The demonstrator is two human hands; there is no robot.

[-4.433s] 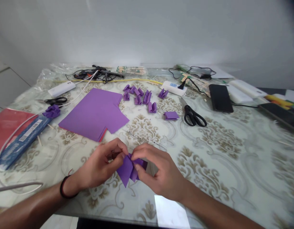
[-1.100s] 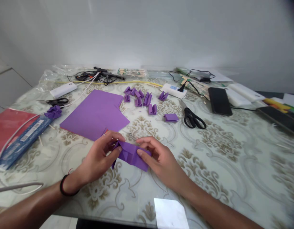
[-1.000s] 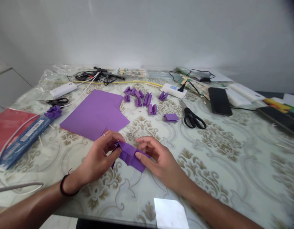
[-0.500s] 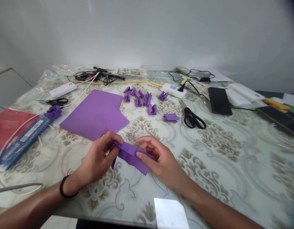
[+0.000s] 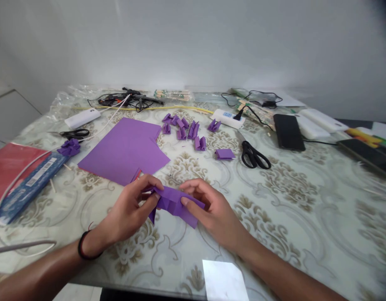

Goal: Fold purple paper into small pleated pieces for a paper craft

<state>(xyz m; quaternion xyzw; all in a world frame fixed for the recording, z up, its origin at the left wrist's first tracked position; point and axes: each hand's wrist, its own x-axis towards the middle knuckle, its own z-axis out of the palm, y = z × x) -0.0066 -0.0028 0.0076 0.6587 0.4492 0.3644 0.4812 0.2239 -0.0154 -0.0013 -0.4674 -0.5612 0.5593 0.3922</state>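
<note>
Between my two hands is a creased strip of purple paper [image 5: 172,202], held above the table near its front. My left hand [image 5: 139,202] pinches the strip's left end, where a folded flap points down. The thumb of my right hand [image 5: 203,205] presses on the right part, with the fingers behind it partly hidden. Just beyond my left hand lie larger purple sheets [image 5: 123,146], with a bit of red showing at their edge. Several small folded purple paper pieces [image 5: 182,133] stand farther back, and one flatter folded piece [image 5: 224,154] sits to their right.
Black-handled scissors [image 5: 254,156] lie right of the folded pieces, near a black phone [image 5: 288,132] and a white power strip [image 5: 228,119]. At left are crumpled purple paper [image 5: 69,147], a blue packet [image 5: 32,184] and a white cable. A white card [image 5: 224,280] lies at the front edge.
Both hands and the purple strip have shifted slightly to the right. The strip's folds have turned a little. Everything else on the table stays where it was.
</note>
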